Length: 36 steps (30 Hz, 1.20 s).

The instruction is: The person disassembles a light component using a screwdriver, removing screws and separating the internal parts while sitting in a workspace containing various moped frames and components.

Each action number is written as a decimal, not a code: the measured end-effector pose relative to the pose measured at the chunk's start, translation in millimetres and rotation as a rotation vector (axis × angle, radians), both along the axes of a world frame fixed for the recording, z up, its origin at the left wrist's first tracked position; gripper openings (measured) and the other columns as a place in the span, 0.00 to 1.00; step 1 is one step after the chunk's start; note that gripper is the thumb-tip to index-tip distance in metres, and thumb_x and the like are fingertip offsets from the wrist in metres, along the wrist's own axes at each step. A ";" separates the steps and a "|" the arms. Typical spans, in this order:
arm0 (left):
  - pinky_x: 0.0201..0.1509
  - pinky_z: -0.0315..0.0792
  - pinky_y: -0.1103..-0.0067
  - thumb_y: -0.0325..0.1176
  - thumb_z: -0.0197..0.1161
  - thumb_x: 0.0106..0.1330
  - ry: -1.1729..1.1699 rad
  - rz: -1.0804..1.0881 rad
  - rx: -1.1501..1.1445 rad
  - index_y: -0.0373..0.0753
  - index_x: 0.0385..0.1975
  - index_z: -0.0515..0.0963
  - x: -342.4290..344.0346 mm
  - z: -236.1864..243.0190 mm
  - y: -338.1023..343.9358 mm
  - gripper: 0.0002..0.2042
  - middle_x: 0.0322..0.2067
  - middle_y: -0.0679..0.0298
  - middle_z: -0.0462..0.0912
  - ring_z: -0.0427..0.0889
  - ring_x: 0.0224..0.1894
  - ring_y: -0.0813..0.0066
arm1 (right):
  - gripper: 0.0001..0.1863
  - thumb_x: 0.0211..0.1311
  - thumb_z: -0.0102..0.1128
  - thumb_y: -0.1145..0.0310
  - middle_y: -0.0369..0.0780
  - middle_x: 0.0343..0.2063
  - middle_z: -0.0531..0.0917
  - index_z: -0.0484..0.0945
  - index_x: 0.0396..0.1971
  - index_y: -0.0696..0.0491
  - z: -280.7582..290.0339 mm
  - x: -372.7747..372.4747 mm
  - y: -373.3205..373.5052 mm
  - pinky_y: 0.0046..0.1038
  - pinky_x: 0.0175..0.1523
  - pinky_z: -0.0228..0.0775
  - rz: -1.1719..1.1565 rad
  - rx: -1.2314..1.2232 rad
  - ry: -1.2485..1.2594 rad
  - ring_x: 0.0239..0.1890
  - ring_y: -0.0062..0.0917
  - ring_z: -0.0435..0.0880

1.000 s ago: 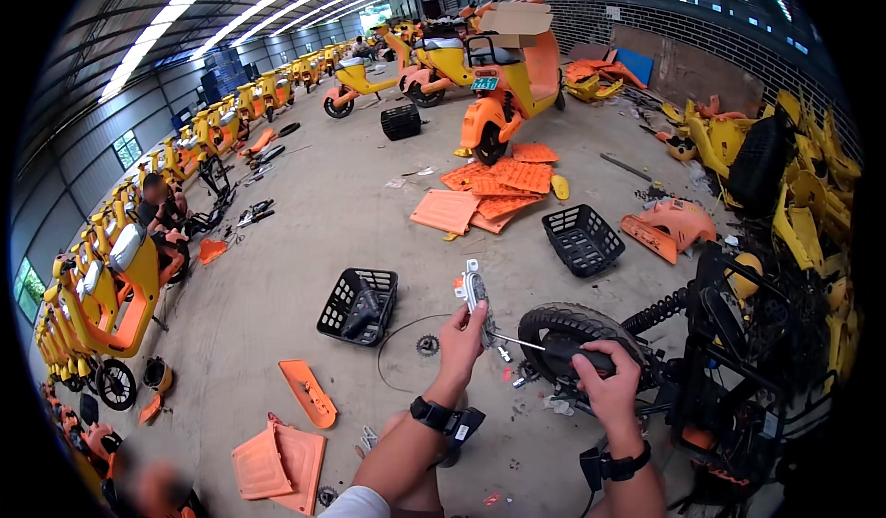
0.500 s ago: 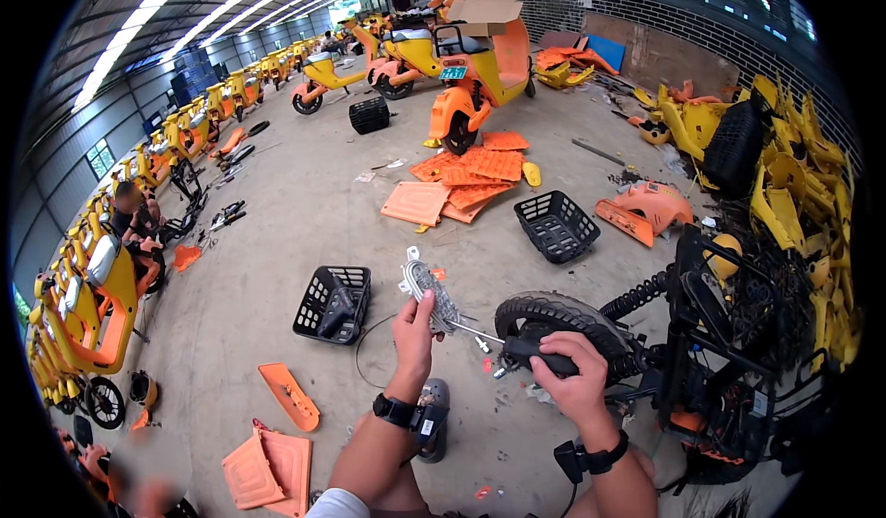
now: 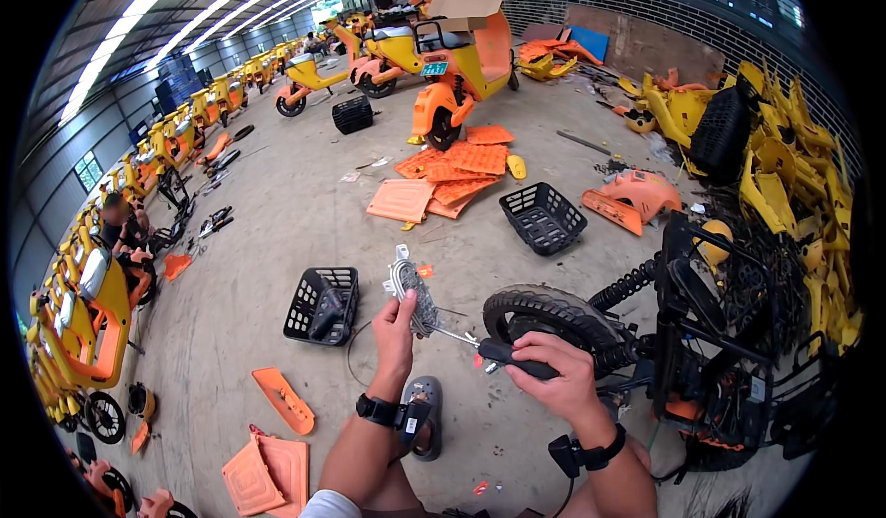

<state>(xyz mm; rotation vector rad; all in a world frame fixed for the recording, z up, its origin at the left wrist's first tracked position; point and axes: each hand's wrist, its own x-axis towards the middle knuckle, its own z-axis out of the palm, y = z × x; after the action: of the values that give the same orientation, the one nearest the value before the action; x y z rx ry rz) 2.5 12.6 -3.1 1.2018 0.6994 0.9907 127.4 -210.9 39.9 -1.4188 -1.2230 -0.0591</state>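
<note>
My left hand (image 3: 395, 341) grips a silvery oval part (image 3: 421, 302) with pale mounting tabs, which looks like a scooter lamp unit. The thumb lies over its face. My right hand (image 3: 561, 376) is closed around the black handle of a screwdriver (image 3: 509, 356). Its thin shaft points left, and the tip is at the lower end of the part; whether it touches cannot be made out. Just beyond the right hand is the black tyre (image 3: 544, 315) of a stripped scooter frame (image 3: 706, 333).
A black basket (image 3: 297, 308) holding a dark power tool stands to the left. Another black basket (image 3: 544, 218) lies farther off, near orange panels (image 3: 401, 200). Yellow body parts (image 3: 771, 186) pile up at right. Scooters (image 3: 97, 306) line the left, where a person (image 3: 120, 227) sits.
The view has shifted slightly, so the surroundings sit a little farther left. Both hands keep their grips; the screwdriver still points at the part's lower end.
</note>
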 end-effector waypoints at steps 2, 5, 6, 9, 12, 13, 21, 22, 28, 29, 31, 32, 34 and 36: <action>0.20 0.63 0.83 0.41 0.61 0.72 0.017 0.001 0.004 0.36 0.29 0.79 0.7 -0.7 -0.7 0.15 0.22 0.69 0.77 0.71 0.20 0.86 | 0.12 0.44 0.75 0.78 0.40 0.36 0.86 0.84 0.31 0.57 0.3 0.0 -0.6 0.25 0.41 0.78 0.018 0.012 -0.037 0.35 0.29 0.86; 0.22 0.64 0.84 0.42 0.61 0.71 -0.011 -0.015 -0.040 0.34 0.32 0.80 2.5 -4.3 -1.4 0.15 0.24 0.70 0.77 0.72 0.21 0.86 | 0.12 0.44 0.75 0.77 0.39 0.36 0.86 0.84 0.31 0.56 0.9 1.7 -3.2 0.24 0.39 0.77 0.046 -0.003 -0.095 0.32 0.28 0.85; 0.23 0.65 0.84 0.42 0.61 0.71 -0.030 -0.022 -0.064 0.34 0.33 0.81 2.4 -6.5 -1.3 0.15 0.24 0.71 0.78 0.72 0.22 0.87 | 0.12 0.44 0.75 0.77 0.38 0.37 0.86 0.85 0.31 0.55 3.4 1.1 -5.7 0.24 0.38 0.76 0.061 -0.039 -0.109 0.31 0.28 0.84; 0.28 0.67 0.84 0.42 0.61 0.71 -0.056 -0.016 -0.043 0.33 0.35 0.81 5.7 -13.1 0.6 0.16 0.26 0.72 0.78 0.72 0.25 0.87 | 0.11 0.44 0.75 0.76 0.36 0.38 0.86 0.85 0.31 0.54 2.2 0.9 -7.6 0.24 0.35 0.75 0.081 -0.045 -0.132 0.28 0.27 0.81; 0.29 0.65 0.84 0.43 0.62 0.71 0.007 -0.004 -0.011 0.32 0.35 0.82 15.8 -8.5 -3.8 0.17 0.25 0.73 0.77 0.70 0.26 0.88 | 0.11 0.46 0.74 0.75 0.38 0.39 0.87 0.85 0.32 0.55 1.2 -0.1 -11.9 0.25 0.38 0.78 0.049 -0.047 -0.091 0.31 0.29 0.85; 0.27 0.62 0.84 0.43 0.61 0.71 0.084 0.018 0.035 0.33 0.34 0.82 18.0 -7.6 -7.2 0.16 0.24 0.74 0.75 0.67 0.25 0.88 | 0.10 0.47 0.74 0.74 0.39 0.38 0.87 0.85 0.32 0.55 -1.5 -2.0 -12.6 0.26 0.39 0.79 0.022 -0.038 -0.045 0.33 0.30 0.86; 0.24 0.57 0.85 0.42 0.61 0.71 0.414 0.037 0.256 0.34 0.29 0.81 -7.7 -23.9 1.6 0.16 0.20 0.76 0.71 0.64 0.22 0.89 | 0.10 0.56 0.69 0.69 0.43 0.35 0.86 0.83 0.37 0.56 -27.0 -17.3 -7.5 0.30 0.41 0.79 0.037 -0.135 0.238 0.36 0.36 0.87; 0.24 0.57 0.85 0.41 0.61 0.72 0.328 0.054 0.257 0.35 0.28 0.80 -5.5 -21.0 10.6 0.16 0.20 0.76 0.72 0.65 0.22 0.89 | 0.12 0.58 0.67 0.66 0.44 0.35 0.86 0.83 0.39 0.55 -22.4 -10.0 1.1 0.32 0.41 0.78 0.080 -0.183 0.236 0.36 0.38 0.86; 0.21 0.61 0.72 0.46 0.65 0.66 0.650 0.265 0.494 0.31 0.23 0.78 -16.3 -32.1 47.9 0.21 0.14 0.65 0.74 0.67 0.19 0.81 | 0.21 0.58 0.66 0.57 0.47 0.36 0.85 0.81 0.49 0.49 -29.3 -10.0 25.4 0.36 0.44 0.77 0.141 -0.360 0.099 0.39 0.42 0.85; 0.23 0.67 0.71 0.51 0.66 0.64 0.610 0.213 0.445 0.30 0.25 0.80 -3.1 -24.6 23.6 0.24 0.15 0.62 0.77 0.72 0.21 0.80 | 0.25 0.55 0.68 0.55 0.46 0.35 0.86 0.79 0.52 0.48 -28.3 -9.5 6.9 0.35 0.46 0.77 0.098 -0.672 0.201 0.39 0.41 0.86; 0.28 0.73 0.73 0.56 0.67 0.61 0.579 0.047 0.296 0.31 0.32 0.84 13.8 -34.3 11.0 0.27 0.18 0.61 0.81 0.78 0.23 0.79 | 0.29 0.51 0.71 0.58 0.40 0.25 0.85 0.77 0.55 0.48 -36.7 -4.5 -7.0 0.30 0.43 0.78 0.185 -0.773 0.107 0.30 0.31 0.86; 0.30 0.73 0.73 0.57 0.66 0.61 0.512 -0.072 0.264 0.34 0.37 0.85 27.4 -15.6 -6.3 0.26 0.19 0.57 0.82 0.78 0.23 0.76 | 0.27 0.52 0.71 0.62 0.40 0.23 0.84 0.77 0.53 0.52 -40.8 2.0 -12.7 0.29 0.36 0.78 0.210 -0.789 0.068 0.27 0.27 0.86; 0.33 0.74 0.71 0.53 0.62 0.65 0.409 -0.148 0.358 0.37 0.40 0.84 39.5 -21.0 -24.1 0.22 0.22 0.52 0.81 0.81 0.24 0.68 | 0.22 0.63 0.62 0.56 0.46 0.40 0.87 0.78 0.53 0.52 -83.1 17.6 -22.4 0.35 0.51 0.76 0.168 -0.856 -0.068 0.43 0.38 0.86; 0.33 0.74 0.70 0.53 0.61 0.65 0.380 -0.150 0.432 0.36 0.41 0.84 30.0 -15.3 -11.8 0.23 0.23 0.52 0.82 0.82 0.25 0.62 | 0.16 0.67 0.58 0.63 0.40 0.28 0.83 0.79 0.49 0.55 -141.2 23.3 -9.8 0.29 0.36 0.75 0.205 -0.802 0.500 0.31 0.27 0.83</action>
<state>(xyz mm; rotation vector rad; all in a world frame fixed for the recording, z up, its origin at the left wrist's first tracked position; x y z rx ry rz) 32.5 0.8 -18.4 1.8262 0.6940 0.8165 150.7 -220.7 -101.3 -1.8130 -0.9859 0.9660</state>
